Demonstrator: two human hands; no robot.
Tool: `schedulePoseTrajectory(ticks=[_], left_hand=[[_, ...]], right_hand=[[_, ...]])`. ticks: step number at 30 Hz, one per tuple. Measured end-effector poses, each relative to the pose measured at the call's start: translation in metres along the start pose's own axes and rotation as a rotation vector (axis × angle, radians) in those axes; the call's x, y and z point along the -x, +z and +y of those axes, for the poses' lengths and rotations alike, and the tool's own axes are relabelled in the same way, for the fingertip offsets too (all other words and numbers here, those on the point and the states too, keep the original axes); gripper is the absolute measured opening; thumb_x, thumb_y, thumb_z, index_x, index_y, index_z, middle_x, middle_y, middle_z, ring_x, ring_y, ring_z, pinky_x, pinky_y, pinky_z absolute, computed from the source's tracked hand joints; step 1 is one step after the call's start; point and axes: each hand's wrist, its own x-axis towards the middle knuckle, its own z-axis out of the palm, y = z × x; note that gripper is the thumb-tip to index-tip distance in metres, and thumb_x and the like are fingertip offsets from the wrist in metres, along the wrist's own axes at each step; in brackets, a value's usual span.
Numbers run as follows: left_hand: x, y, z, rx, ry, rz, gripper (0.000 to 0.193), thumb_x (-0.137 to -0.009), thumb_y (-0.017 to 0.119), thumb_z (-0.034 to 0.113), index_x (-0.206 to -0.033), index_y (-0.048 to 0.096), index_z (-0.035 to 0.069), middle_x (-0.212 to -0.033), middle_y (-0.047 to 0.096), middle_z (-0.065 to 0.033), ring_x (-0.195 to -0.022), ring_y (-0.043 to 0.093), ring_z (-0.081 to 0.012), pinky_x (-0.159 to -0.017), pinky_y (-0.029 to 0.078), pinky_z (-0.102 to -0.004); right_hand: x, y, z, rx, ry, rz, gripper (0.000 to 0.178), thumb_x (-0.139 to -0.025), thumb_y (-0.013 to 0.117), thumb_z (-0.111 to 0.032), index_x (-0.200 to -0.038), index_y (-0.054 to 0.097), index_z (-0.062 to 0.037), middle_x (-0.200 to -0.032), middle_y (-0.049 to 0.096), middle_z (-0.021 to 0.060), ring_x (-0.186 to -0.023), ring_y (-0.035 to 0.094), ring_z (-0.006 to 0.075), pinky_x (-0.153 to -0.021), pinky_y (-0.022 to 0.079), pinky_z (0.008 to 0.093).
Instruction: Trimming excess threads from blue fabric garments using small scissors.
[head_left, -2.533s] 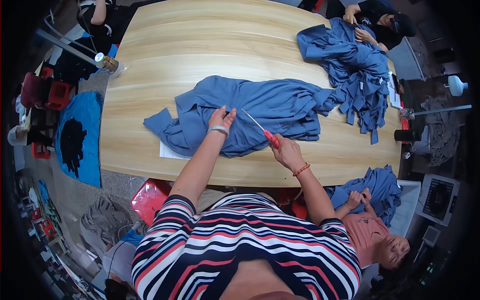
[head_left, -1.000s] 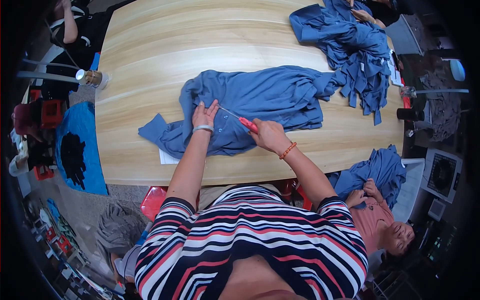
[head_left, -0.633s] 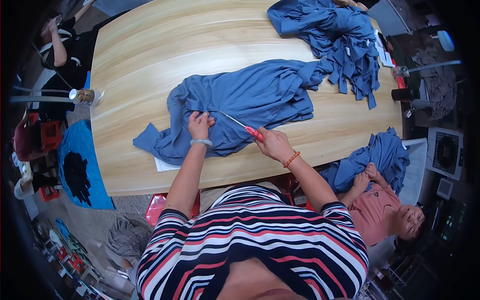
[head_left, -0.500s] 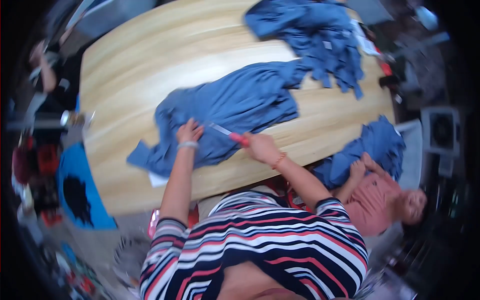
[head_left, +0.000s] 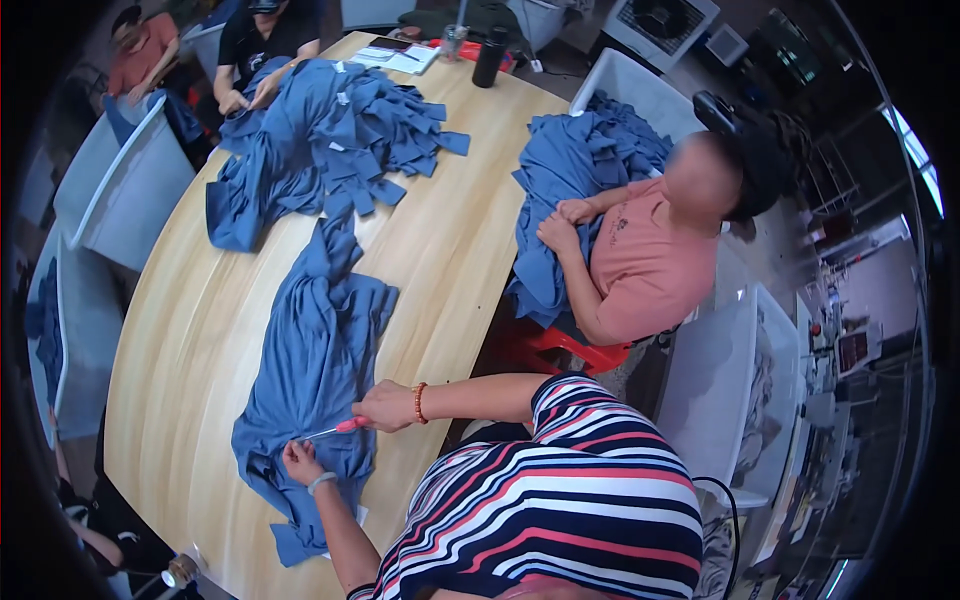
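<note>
A blue garment [head_left: 310, 370] with soft creases lies stretched along the table in front of me. My left hand [head_left: 302, 464] rests on its near part, fingers bent and closed on a bit of the cloth. In my right hand [head_left: 388, 406] is a slim metal-bladed tool [head_left: 350, 425] with a red handle; its exact kind is unclear. Its tip points at the cloth just beside my left fingertips. The garment's far end reaches a heap of blue garments [head_left: 330, 130] with pale labels.
The wooden table [head_left: 170, 370] curves toward the left. At the right, a seated person [head_left: 650, 250] handles more blue garments [head_left: 590, 150] by a grey bin [head_left: 640, 85]. Another person [head_left: 265, 45] works at the far edge. A black bottle [head_left: 490, 58] and papers [head_left: 400, 55] stand beyond the heap.
The view has swung to the right, showing more of the seated person and bins. The tool's tip has come close to my left fingers, which have gone from spread to closed on the cloth.
</note>
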Motion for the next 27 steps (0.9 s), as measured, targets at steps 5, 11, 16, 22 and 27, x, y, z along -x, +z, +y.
schedulePoseTrajectory(ticks=[5, 11, 16, 22, 27], left_hand=[[0.053, 0.017, 0.020, -0.837, 0.638, -0.184, 0.035, -0.084, 0.060, 0.018, -0.116, 0.055, 0.003, -0.127, 0.044, -0.0190, -0.116, 0.043, -0.0287, -0.098, 0.034, -0.0402], [0.078, 0.022, 0.014, -1.099, 0.758, -0.044, 0.047, -0.086, 0.055, 0.031, -0.130, 0.048, 0.015, -0.139, 0.039, -0.0134, -0.125, 0.037, -0.0323, -0.100, 0.027, -0.0485], [0.081, 0.020, 0.017, -1.142, 0.774, -0.063, 0.048, -0.087, 0.054, 0.030, -0.132, 0.045, 0.015, -0.140, 0.038, -0.0145, -0.126, 0.037, -0.0323, -0.100, 0.027, -0.0484], [0.092, 0.025, 0.027, -1.213, 0.744, -0.022, 0.050, -0.086, 0.053, 0.026, -0.134, 0.042, 0.014, -0.141, 0.035, -0.0160, -0.127, 0.035, -0.0322, -0.101, 0.024, -0.0476], [0.093, 0.032, 0.030, -1.214, 0.728, -0.060, 0.052, -0.084, 0.055, 0.025, -0.133, 0.043, 0.013, -0.140, 0.035, -0.0170, -0.128, 0.034, -0.0328, -0.101, 0.024, -0.0474]], right_hand=[[-0.004, 0.006, 0.008, -0.074, 0.063, 0.142, 0.020, -0.084, 0.056, -0.027, -0.090, 0.054, -0.0072, -0.075, 0.062, 0.0155, -0.077, 0.061, 0.0343, -0.066, 0.046, 0.0445], [-0.012, -0.001, 0.024, -0.141, 0.172, 0.121, 0.023, -0.083, 0.059, -0.030, -0.092, 0.056, -0.0086, -0.082, 0.064, 0.0150, -0.083, 0.062, 0.0343, -0.071, 0.046, 0.0445], [-0.008, 0.000, 0.045, -0.213, 0.264, 0.063, 0.027, -0.081, 0.062, -0.033, -0.093, 0.057, -0.0082, -0.085, 0.063, 0.0167, -0.087, 0.061, 0.0351, -0.077, 0.046, 0.0431], [-0.019, 0.011, 0.074, -0.654, 0.351, -0.036, 0.039, -0.083, 0.062, -0.028, -0.118, 0.055, -0.0116, -0.077, 0.065, 0.0096, -0.064, 0.066, 0.0183, -0.063, 0.052, 0.0300], [-0.021, 0.015, 0.089, -0.921, 0.363, 0.018, 0.032, -0.081, 0.065, -0.029, -0.094, 0.052, -0.0020, -0.064, 0.064, 0.0090, -0.054, 0.065, 0.0185, -0.055, 0.053, 0.0300]])
